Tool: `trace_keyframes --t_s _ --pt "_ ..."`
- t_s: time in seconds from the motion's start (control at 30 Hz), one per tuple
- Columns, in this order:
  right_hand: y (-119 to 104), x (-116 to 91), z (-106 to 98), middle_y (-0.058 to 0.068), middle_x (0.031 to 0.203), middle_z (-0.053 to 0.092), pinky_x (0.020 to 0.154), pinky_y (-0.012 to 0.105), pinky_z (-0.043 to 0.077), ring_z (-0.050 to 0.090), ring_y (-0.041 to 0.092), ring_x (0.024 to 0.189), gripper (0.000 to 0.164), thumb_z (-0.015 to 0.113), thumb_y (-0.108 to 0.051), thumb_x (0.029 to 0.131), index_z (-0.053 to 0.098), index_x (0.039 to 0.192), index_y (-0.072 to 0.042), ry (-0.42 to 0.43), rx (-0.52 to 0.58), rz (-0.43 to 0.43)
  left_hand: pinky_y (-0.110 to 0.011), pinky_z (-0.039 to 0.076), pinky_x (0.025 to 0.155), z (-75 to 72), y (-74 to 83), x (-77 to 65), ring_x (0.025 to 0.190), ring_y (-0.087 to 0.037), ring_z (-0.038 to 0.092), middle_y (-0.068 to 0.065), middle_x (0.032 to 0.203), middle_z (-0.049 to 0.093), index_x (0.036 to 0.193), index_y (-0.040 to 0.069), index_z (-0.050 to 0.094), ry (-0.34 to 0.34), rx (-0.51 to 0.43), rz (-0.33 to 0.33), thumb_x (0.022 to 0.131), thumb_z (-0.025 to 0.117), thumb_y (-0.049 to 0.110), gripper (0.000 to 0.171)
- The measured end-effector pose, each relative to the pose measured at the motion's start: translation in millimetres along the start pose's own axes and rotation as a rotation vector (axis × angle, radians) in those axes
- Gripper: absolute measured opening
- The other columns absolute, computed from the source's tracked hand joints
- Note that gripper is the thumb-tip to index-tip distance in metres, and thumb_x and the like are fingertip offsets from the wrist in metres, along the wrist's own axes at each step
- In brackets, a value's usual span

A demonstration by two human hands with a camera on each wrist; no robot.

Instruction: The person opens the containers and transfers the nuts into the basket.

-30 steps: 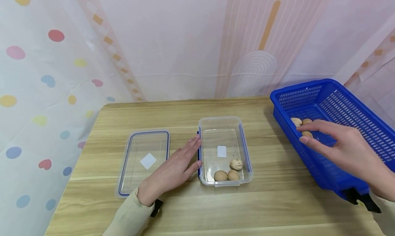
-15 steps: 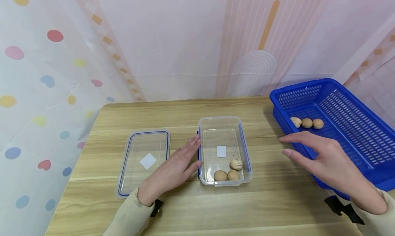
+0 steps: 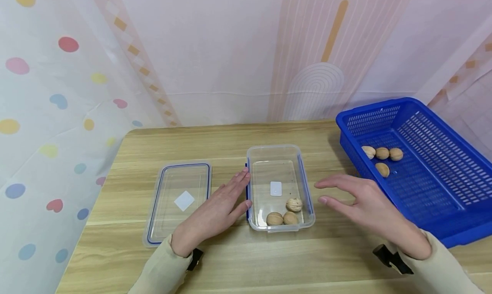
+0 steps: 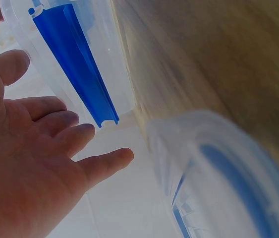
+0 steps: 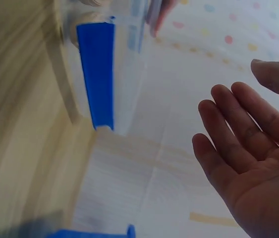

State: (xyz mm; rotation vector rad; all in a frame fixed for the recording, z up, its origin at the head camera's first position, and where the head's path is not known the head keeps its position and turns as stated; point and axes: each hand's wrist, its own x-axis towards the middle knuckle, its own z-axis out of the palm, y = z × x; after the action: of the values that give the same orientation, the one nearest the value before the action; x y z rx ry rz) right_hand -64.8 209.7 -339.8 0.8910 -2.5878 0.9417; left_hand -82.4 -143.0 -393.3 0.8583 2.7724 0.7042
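A clear plastic box (image 3: 265, 170) with blue side clips stands lidless on the table, three walnuts (image 3: 294, 205) gathered at its near end. Along its left side rests my left hand (image 3: 217, 213), fingers extended and fingertips right at the rim. The left wrist view shows that palm facing the box's blue clip (image 4: 77, 64). My right hand (image 3: 363, 204) is in the air between the box and a blue basket (image 3: 430, 191). Its thumb and fingers are spread apart, and the right wrist view shows nothing in the palm (image 5: 263, 168). Several walnuts (image 3: 382, 153) lie in the basket's left part.
The clear lid (image 3: 184, 176) with a blue seal lies flat left of the box, beside the left forearm. Tall basket walls stand at the right of the wooden table (image 3: 230, 136). A patterned cloth (image 3: 215, 63) hangs behind the table's far edge.
My right hand has moved left, out from over the basket and toward the box, uncovering the walnuts there. The left hand, box and lid have stayed put.
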Motion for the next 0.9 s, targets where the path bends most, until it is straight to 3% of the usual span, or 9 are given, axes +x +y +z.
trace_keyframes --t_s 0.13,0.3,0.9 --pt "4.6 5.0 14.1 -0.004 0.111 0.077 0.091 0.025 0.056 0.073 0.02 0.104 0.032 0.085 -0.006 0.082 0.079 0.112 -0.015 -0.014 0.028 -0.043 -0.061 0.027 0.12 0.0 0.1 0.3 0.157 -0.026 0.018 -0.007 0.172 0.014 0.165 0.006 0.021 -0.002 -0.008 -0.001 0.11 0.049 0.042 0.071" --pt "8.4 9.8 25.6 -0.002 0.114 0.077 0.09 0.046 0.059 0.072 0.022 0.108 0.028 0.084 -0.01 0.086 0.078 0.113 -0.012 -0.077 0.053 -0.013 -0.062 0.027 0.12 0.0 0.0 0.7 0.157 -0.026 0.018 -0.008 0.172 0.015 0.165 0.005 0.021 -0.001 -0.011 0.0 0.11 0.049 0.041 0.071" --pt "27.1 40.0 43.2 0.006 0.118 0.075 0.093 0.046 0.059 0.071 0.026 0.11 0.029 0.081 -0.022 0.092 0.077 0.118 -0.01 -0.365 -0.011 -0.181 -0.062 0.027 0.12 -0.5 0.0 1.5 0.157 -0.025 0.017 -0.008 0.172 0.013 0.165 0.006 0.02 -0.014 -0.011 -0.014 0.11 0.05 0.04 0.072"
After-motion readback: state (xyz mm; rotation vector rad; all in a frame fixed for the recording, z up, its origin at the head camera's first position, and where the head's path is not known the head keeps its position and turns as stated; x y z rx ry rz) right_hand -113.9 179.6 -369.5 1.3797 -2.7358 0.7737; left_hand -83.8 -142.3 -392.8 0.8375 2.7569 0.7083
